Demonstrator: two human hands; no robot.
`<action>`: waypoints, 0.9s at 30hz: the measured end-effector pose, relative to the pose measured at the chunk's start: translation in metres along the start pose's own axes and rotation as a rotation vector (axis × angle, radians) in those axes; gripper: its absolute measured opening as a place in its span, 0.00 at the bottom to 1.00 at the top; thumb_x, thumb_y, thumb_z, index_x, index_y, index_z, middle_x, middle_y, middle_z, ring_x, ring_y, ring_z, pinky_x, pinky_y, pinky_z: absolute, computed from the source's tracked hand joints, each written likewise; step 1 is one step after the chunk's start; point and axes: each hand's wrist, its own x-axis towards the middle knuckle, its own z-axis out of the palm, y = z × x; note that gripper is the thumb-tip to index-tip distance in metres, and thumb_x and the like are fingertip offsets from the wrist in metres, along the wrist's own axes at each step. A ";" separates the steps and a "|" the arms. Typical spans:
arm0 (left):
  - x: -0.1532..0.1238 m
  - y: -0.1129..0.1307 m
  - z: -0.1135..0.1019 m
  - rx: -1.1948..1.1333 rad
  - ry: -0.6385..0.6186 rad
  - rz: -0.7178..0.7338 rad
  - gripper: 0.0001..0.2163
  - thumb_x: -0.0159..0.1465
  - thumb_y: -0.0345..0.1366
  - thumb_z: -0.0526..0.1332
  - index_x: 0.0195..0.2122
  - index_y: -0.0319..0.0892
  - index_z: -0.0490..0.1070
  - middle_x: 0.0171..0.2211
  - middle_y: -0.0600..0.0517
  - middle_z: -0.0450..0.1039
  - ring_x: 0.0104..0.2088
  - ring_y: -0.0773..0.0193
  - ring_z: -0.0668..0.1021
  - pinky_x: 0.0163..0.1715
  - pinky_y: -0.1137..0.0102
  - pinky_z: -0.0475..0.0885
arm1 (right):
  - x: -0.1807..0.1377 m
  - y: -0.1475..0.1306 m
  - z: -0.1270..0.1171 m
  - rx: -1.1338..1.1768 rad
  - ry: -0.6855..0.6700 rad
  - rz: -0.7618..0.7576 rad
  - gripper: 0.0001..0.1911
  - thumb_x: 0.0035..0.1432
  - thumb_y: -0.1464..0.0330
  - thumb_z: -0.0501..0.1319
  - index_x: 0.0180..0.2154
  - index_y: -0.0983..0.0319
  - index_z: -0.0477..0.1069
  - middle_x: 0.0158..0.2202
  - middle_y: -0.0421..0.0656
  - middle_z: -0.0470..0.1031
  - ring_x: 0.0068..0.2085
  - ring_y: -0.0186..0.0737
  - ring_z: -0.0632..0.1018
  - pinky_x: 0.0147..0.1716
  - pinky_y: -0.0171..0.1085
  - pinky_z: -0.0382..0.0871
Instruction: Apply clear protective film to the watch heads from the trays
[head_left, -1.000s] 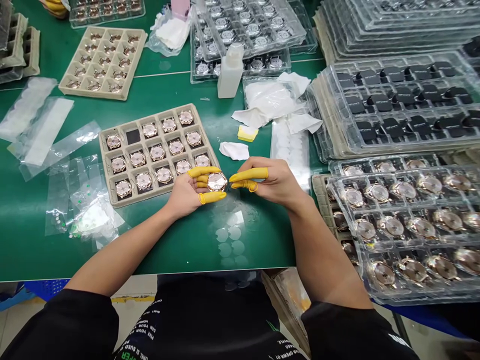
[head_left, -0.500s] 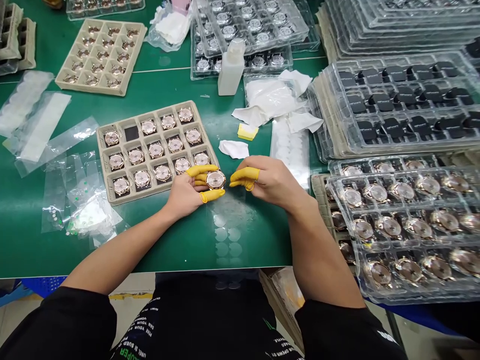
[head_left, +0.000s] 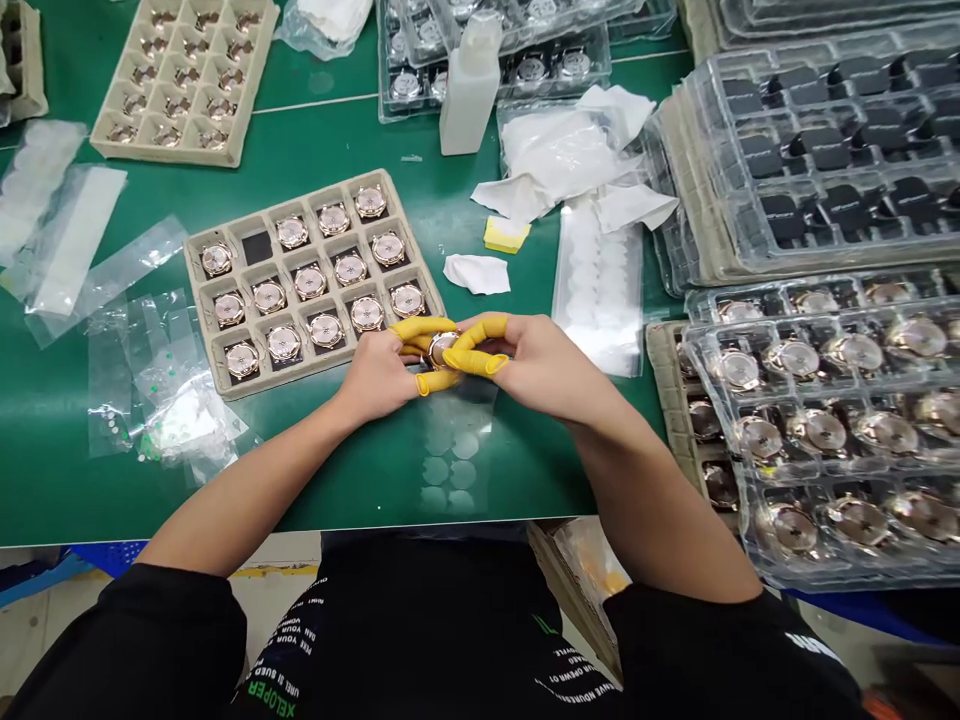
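Observation:
Between the yellow-cotted fingers of my left hand [head_left: 382, 370] is a rose-gold watch case [head_left: 441, 348], held at its edges just off the front right corner of a beige tray [head_left: 300, 372]. My right hand [head_left: 529, 360], also in yellow finger cots, is closed over the right side of the same watch case, thumb and fingers against it and partly covering its face. Several similar watch cases sit in the tray's compartments; one back-row compartment shows only its black bottom. A clear sheet with round film discs [head_left: 450, 470] lies below my hands.
A white bottle [head_left: 470, 95] stands behind, near white wipes [head_left: 551, 165] and a yellow sponge piece [head_left: 506, 235]. Stacked clear trays [head_left: 847, 355] of watch cases crowd the right. Plastic scraps [head_left: 187, 420] lie on the left, and another beige tray [head_left: 232, 145] is at the back left.
My right hand has moved left onto the watch case, which was held by my left hand alone. The watch case is now tilted, and the whole view has shifted a little.

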 end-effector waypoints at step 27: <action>0.000 -0.002 -0.002 0.106 -0.050 0.102 0.29 0.52 0.35 0.77 0.57 0.37 0.81 0.44 0.46 0.87 0.43 0.56 0.88 0.53 0.62 0.84 | -0.005 -0.022 -0.001 -0.205 0.065 0.070 0.04 0.58 0.71 0.68 0.37 0.60 0.81 0.37 0.42 0.86 0.37 0.43 0.83 0.35 0.40 0.71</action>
